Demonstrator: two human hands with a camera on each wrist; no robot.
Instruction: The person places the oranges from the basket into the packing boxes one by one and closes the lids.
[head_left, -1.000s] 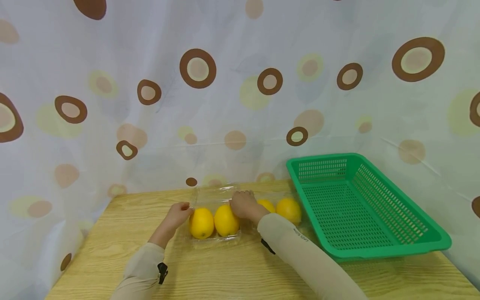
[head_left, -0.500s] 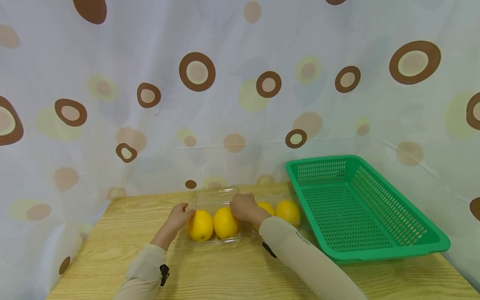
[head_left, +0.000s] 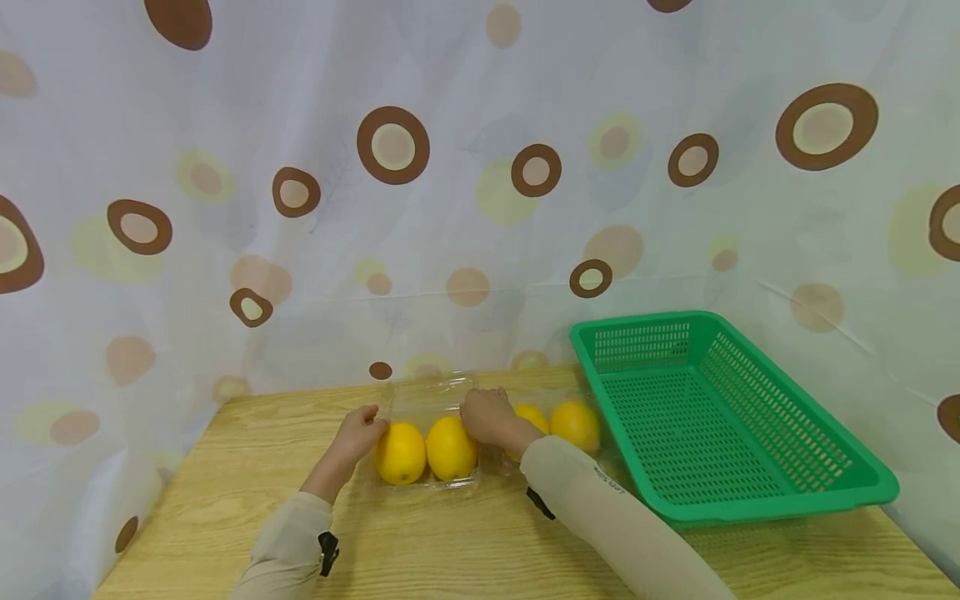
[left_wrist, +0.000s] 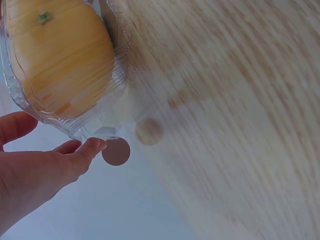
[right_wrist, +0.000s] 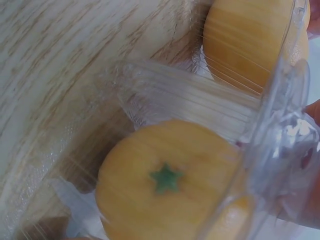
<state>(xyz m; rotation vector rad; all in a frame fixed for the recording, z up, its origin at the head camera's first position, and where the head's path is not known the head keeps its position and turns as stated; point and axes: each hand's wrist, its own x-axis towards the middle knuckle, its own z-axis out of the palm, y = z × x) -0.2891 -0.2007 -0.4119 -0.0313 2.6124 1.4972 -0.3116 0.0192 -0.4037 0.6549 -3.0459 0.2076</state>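
A clear plastic clamshell box holds two yellow-orange fruits, a left fruit and a right fruit. Its see-through back part stretches behind them towards the curtain. My left hand is at the box's left side; in the left wrist view, thumb and finger pinch the plastic rim. On the right side, my right hand curls at the edge of the box. The right wrist view shows a fruit with a green star-shaped stem end behind plastic; the right fingers are mostly hidden there.
Right of the right hand lies another clear box with two more yellow fruits, one fruit in plain sight. A green slotted basket stands on the right of the wooden table. A patterned curtain hangs behind.
The head view has tilted slightly, so everything sits a little lower in it. Both hands stay at the box's two sides, and the fruits keep their places.
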